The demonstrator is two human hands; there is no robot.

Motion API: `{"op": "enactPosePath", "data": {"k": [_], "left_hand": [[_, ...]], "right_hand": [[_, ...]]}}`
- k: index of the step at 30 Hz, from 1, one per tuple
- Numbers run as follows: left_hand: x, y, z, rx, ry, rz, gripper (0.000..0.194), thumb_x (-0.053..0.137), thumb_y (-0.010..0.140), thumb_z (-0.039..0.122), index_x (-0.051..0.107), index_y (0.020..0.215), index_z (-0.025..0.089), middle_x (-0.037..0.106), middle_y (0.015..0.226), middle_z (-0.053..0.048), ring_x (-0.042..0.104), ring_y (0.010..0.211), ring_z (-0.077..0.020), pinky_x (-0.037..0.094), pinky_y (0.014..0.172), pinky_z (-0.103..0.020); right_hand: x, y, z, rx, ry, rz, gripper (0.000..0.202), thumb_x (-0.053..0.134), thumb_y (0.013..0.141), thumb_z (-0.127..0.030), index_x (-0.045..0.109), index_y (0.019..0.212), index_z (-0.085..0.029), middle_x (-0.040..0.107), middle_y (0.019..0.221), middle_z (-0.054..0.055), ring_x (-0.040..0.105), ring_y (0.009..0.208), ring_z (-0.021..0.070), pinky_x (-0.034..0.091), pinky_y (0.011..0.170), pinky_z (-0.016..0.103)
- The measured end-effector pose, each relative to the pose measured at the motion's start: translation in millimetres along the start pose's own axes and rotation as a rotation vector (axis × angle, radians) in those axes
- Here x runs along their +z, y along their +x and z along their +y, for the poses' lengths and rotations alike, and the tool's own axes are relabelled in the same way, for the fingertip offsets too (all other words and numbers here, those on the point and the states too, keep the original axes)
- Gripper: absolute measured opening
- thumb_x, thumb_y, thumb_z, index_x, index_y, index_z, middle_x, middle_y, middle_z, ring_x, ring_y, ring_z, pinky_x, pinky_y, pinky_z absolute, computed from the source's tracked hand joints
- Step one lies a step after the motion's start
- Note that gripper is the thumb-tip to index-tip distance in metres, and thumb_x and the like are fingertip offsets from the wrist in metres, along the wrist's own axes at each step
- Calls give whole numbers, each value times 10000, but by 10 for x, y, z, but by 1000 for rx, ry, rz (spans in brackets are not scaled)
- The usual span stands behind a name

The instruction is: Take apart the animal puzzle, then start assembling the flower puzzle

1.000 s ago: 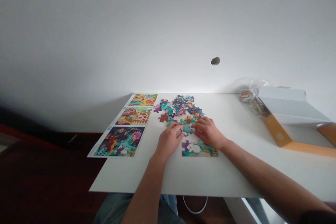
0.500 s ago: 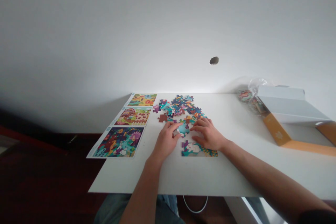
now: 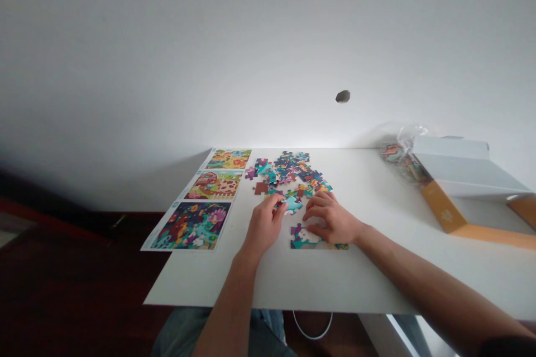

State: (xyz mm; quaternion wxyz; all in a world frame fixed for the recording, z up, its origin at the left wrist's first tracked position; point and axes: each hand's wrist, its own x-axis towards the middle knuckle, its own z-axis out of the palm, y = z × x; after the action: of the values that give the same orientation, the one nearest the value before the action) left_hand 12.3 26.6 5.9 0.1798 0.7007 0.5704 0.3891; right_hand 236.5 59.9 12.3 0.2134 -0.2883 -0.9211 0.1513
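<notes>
- Left hand (image 3: 264,224), lower centre: pinching teal puzzle piece (image 3: 294,204), which sits between both hands.
- Right hand (image 3: 334,220), right of it: released, over rabbit strip (image 3: 302,239).
- Loose pieces (image 3: 288,166): above hands.

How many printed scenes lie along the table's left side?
3, in a column: the yellow-green scene farthest away, the barn scene in the middle, the dark scene nearest. None looks hidden.
</notes>
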Motion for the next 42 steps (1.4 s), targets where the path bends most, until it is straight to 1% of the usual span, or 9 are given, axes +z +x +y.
{"op": "enactPosePath", "data": {"k": [2, 6, 11, 14, 20, 25, 32, 37, 42], "left_hand": [[-17, 3, -7, -9, -18, -3, 231, 488, 934, 296, 649, 1067, 197, 711, 986, -50, 663, 851, -172, 506, 759, -259], [-81, -2, -1, 45, -23, -82, 302, 461, 935, 226, 673, 1150, 218, 709, 1142, -50, 656, 1031, -181, 494, 892, -280], [-197, -63, -40, -6, 38, -216, 309, 493, 901, 192, 712, 1115, 231, 730, 1110, -33, 669, 1017, -192, 495, 909, -301], [-257, -94, -60, -57, 69, -262, 294, 519, 889, 209, 728, 1092, 246, 740, 1074, -26, 676, 985, -197, 495, 893, -303], [-309, -98, -31, -95, 110, -278, 290, 565, 866, 256, 720, 1109, 228, 713, 1050, -47, 658, 843, -178, 494, 804, -284], [-311, -95, -37, -96, 75, -288, 311, 514, 865, 180, 728, 1089, 216, 700, 1048, -51, 643, 902, -172, 473, 833, -270], [-305, -106, -40, -151, 65, -310, 293, 545, 843, 231, 735, 1063, 198, 716, 933, -41, 628, 752, -161, 476, 757, -268], [-289, -112, -40, -161, 48, -340, 285, 574, 827, 240, 737, 1058, 201, 725, 946, -38, 634, 781, -165, 471, 779, -269], [-256, -107, -29, -134, 55, -364, 254, 585, 825, 244, 745, 1020, 216, 719, 956, -31, 633, 791, -162, 465, 774, -265]], "right_hand": [[1, -1, 1, -5, 4, -15, 149, 690, 818, -343, 714, 940, -261, 645, 975, 51, 515, 974, 233, 364, 915, 425], [-2, 1, 2, 3, 7, -23, 146, 688, 817, -345, 716, 935, -263, 641, 955, 50, 506, 970, 234, 362, 913, 425], [-7, -1, 1, 9, 11, -32, 148, 687, 819, -338, 714, 942, -259, 636, 945, 51, 500, 967, 236, 357, 911, 424], [-2, -4, 7, 7, 15, -36, 151, 689, 819, -332, 713, 946, -254, 636, 946, 52, 497, 964, 235, 352, 911, 422], [13, 1, 27, 10, 23, -41, 148, 705, 811, -333, 709, 937, -254, 634, 942, 42, 491, 959, 228, 345, 908, 410], [4, 4, 25, 7, 25, -42, 152, 708, 812, -336, 711, 935, -248, 631, 937, 46, 492, 946, 226, 343, 904, 406], [0, -2, 23, 10, 16, -48, 148, 701, 820, -340, 706, 937, -249, 630, 934, 44, 493, 946, 222, 342, 904, 405], [12, -3, 30, 6, 24, -39, 152, 708, 814, -337, 707, 939, -251, 631, 927, 44, 493, 946, 225, 342, 899, 403], [13, -5, 34, 8, 21, -36, 161, 710, 810, -340, 708, 946, -254, 630, 930, 46, 495, 947, 227, 341, 899, 403]]}}
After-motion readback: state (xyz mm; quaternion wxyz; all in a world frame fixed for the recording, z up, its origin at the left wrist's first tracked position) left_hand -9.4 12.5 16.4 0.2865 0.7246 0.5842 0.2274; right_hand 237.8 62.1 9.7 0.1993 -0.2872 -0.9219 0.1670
